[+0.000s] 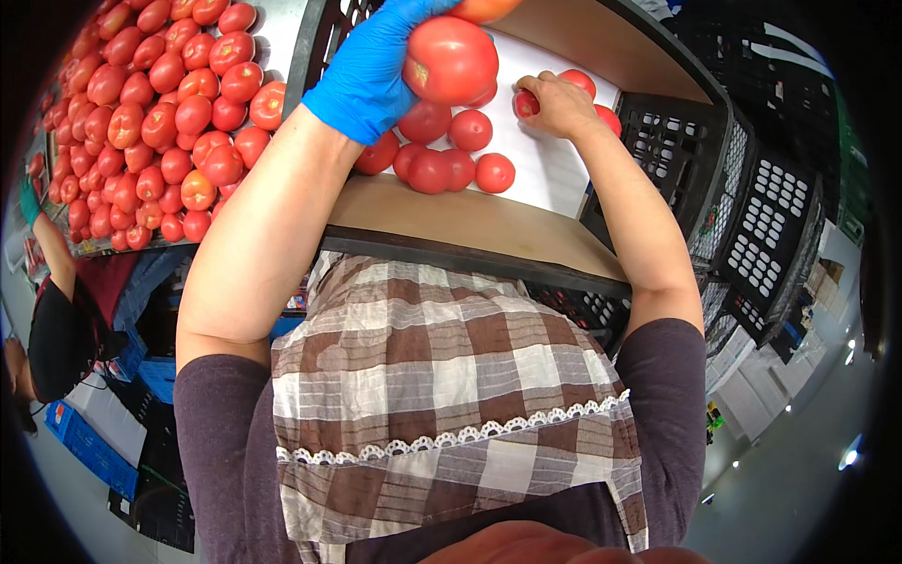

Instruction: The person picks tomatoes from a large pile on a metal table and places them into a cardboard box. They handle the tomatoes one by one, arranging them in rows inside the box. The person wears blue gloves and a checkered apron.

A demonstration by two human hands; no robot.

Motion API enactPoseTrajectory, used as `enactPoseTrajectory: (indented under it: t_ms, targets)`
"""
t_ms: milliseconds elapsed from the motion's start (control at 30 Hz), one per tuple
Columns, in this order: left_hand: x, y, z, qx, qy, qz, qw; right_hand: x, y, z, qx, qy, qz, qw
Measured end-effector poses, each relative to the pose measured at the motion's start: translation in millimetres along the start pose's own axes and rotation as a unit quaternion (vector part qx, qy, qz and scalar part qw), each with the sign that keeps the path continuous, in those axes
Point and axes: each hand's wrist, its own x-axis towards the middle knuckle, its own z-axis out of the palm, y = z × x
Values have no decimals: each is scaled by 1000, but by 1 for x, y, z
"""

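My left hand (368, 77), in a blue glove, is closed on a large red tomato (453, 61) above the left part of a black crate (442, 246). Another tomato (485, 7) shows just past it at the top edge; whether the same hand holds it I cannot tell. Down in the crate, my bare right hand (562, 107) has its fingers curled round a small tomato (525, 104). Two more tomatoes (609, 119) lie beside that hand, partly covered by it. Several loose tomatoes (470, 130) rest on the white liner (545, 177) below my left hand.
To the left, a broad heap of tomatoes (160, 122) covers a metal surface (278, 38). Brown cardboard (470, 209) lines the crate's near side. Black perforated crates (766, 211) stand at the right. A co-worker's green-gloved hand (30, 200) is at the far left, near blue crates (89, 449).
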Motion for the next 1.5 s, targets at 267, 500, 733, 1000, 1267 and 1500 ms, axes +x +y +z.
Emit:
enactPoseTrajectory:
  t_ms: [267,500,733,1000,1267,1500]
  targets:
    - [-3,2,2,-44,-1,107,993,-25,19,17,82,-66,-24,994]
    - [3,3,2,-67,18,192,979,-43,11,31,2,-55,-58,997]
    - [3,3,2,-85,19,209,974,-34,7,15,-106,45,10,993]
    - [6,2,0,-70,16,228,971,33,-61,24,210,65,17,975]
    - [-11,11,13,-12,139,-37,990,-5,-32,-17,786,-92,-12,611]
    - [1,-12,1,80,-32,57,995,-46,-46,-48,881,-37,-29,471]
